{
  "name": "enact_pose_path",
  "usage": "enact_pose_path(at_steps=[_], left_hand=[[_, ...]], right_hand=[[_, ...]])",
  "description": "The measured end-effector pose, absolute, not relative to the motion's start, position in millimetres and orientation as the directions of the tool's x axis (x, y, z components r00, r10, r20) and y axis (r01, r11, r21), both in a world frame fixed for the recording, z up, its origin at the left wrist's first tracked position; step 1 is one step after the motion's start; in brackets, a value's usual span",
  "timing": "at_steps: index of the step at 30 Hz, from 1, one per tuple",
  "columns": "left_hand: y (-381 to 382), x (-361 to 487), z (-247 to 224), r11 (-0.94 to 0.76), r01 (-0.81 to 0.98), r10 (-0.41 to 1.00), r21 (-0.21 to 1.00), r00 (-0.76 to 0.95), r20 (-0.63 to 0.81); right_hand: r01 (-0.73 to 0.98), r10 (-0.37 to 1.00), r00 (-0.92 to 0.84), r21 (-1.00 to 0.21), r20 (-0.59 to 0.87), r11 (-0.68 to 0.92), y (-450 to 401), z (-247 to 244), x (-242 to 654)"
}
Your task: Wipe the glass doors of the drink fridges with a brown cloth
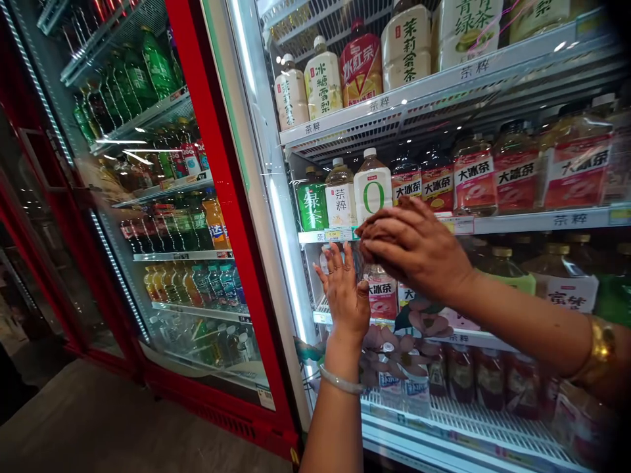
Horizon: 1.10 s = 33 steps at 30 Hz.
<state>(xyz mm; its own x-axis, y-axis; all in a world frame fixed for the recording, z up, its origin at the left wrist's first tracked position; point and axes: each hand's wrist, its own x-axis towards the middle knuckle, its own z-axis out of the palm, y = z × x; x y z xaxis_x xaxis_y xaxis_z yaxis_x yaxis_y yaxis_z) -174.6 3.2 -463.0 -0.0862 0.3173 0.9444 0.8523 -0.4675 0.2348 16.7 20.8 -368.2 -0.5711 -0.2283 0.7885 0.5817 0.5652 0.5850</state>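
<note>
My left hand (342, 292), with a pale bangle (341, 380) at its wrist, is raised in front of a shelf edge with its fingers spread and nothing in it. My right hand (421, 246) reaches in from the right, a gold bracelet (602, 345) on that arm. Its fingers stretch out to the left, and I see nothing held. Just above the hands stand a bottle with a large green "0" (373, 187), a white-labelled tea bottle (340, 200) and a green-labelled bottle (312, 205). Part of a pink-labelled bottle (382, 299) shows between the hands.
Several red-labelled tea bottles (473, 171) line the shelf to the right. Larger bottles stand on the shelf above (345, 115). A bright vertical light strip (288, 263) runs along the cooler's left side. A red-framed glass door (231, 217) stands to the left, over grey floor (98, 420).
</note>
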Motion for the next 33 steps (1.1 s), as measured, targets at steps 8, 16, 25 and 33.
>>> enact_pose_path(at_steps=[8, 16, 25, 33], left_hand=[[-5, -140, -458, -0.506, 0.84, 0.36, 0.194, 0.001, 0.933], [-1, -103, -456, -0.528, 0.834, 0.349, 0.163, 0.038, 0.936], [-1, -78, -451, -0.542, 0.825, 0.344, 0.161, 0.044, 0.938], [6, -45, -454, -0.521, 0.844, 0.305, 0.13, 0.041, 0.952]], right_hand=[[0.299, -0.262, -0.799, 0.736, 0.541, 0.608, 19, -400, 88], [0.65, -0.172, -0.54, 0.538, 0.824, 0.536, 17, -395, 79], [0.778, -0.152, -0.334, 0.363, 0.93, 0.513, 16, -401, 139], [0.736, -0.046, -0.409, 0.359, 0.911, 0.574, 6, -428, 121]])
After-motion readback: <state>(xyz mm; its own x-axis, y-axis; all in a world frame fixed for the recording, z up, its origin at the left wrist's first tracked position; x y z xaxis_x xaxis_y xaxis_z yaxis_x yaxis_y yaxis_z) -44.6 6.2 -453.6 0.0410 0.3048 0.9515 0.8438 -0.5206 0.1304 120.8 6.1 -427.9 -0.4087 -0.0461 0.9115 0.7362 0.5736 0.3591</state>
